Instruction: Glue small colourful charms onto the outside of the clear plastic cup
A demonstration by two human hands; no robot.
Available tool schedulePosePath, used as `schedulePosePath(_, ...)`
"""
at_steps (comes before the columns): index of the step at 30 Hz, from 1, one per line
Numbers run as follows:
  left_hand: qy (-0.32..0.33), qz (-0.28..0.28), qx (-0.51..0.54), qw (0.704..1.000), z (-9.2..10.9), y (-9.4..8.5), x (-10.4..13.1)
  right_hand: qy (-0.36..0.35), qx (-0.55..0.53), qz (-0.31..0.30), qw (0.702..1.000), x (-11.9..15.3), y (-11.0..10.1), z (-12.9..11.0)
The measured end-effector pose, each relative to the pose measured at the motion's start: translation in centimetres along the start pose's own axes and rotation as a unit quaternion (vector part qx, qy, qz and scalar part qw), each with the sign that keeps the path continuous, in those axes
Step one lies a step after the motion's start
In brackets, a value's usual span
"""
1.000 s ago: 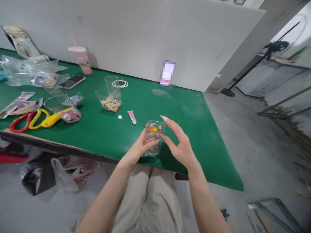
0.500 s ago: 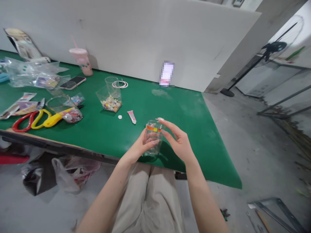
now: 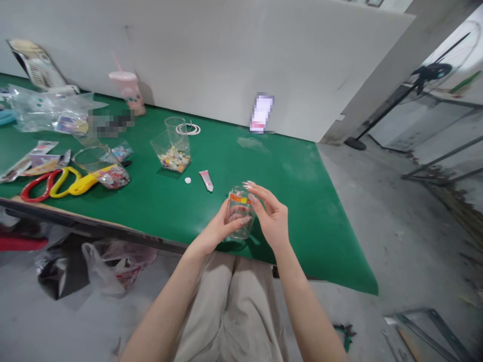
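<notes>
A clear cup [image 3: 241, 232] with an orange and yellow band near its rim stands at the front of the green table. My left hand [image 3: 217, 229] is wrapped round its left side, the thumb across the front. My right hand [image 3: 273, 216] is at the band and rim on the right, fingertips bent together; whether they pinch a small piece there is too small to tell. A pink tube [image 3: 206, 181] and a small white cap [image 3: 187, 180] lie beyond the cup to the left. Behind them is a clear square container [image 3: 174, 158] holding small colourful pieces.
On the green table [image 3: 302, 201], red-handled scissors [image 3: 35, 188], a yellow-handled tool [image 3: 85, 183] and plastic bags [image 3: 49, 110] lie left. A pink cup [image 3: 130, 93] stands at the back. A lit phone [image 3: 261, 113] leans on the white board.
The fingers of my right hand have drawn closer together at the cup's rim, and its wrist has shifted slightly left. My left hand keeps its hold. The view has shifted slightly.
</notes>
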State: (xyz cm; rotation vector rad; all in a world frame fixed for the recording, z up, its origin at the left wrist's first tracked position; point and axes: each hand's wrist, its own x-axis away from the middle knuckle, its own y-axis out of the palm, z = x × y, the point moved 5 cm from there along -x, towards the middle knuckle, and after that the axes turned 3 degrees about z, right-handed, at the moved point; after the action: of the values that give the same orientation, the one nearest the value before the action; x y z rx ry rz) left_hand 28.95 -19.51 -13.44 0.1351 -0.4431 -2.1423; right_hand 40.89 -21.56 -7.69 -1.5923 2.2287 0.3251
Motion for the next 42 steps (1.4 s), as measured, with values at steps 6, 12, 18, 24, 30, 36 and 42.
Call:
schedulePosePath(6, 0.004, -0.005, 0.006, 1.000, 0.0, 0.1, 0.0, 0.003, 0.008, 0.018, 1.000, 0.1, 0.1, 0.0)
schedulePosePath(12, 0.005, -0.005, 0.004, 1.000, 0.0, 0.1, 0.0, -0.003, 0.013, 0.028, 1.000, 0.3, 0.2, -0.1)
schedulePosePath(18, 0.004, -0.004, 0.001, 1.000, 0.1, 0.2, 0.1, 0.006, 0.002, 0.004, 1.000, 0.3, 0.0, -0.2)
schedulePosePath(24, 0.010, -0.002, 0.011, 1.000, 0.1, 0.2, 0.1, -0.001, 0.002, 0.007, 1.000, 0.3, 0.2, -0.1)
schedulePosePath(30, 0.008, 0.003, 0.009, 1.000, 0.1, 0.2, 0.0, 0.006, -0.009, 0.010, 1.000, 0.3, 0.3, -0.1)
schedulePosePath(36, 0.017, -0.002, 0.012, 1.000, 0.2, 0.3, -0.1, 0.005, 0.033, 0.052, 0.998, 0.4, 0.6, -0.4)
schedulePosePath(42, 0.019, 0.001, 0.007, 1.000, 0.2, 0.3, -0.1, 0.008, 0.048, 0.071, 0.996, 0.5, 1.0, -0.3)
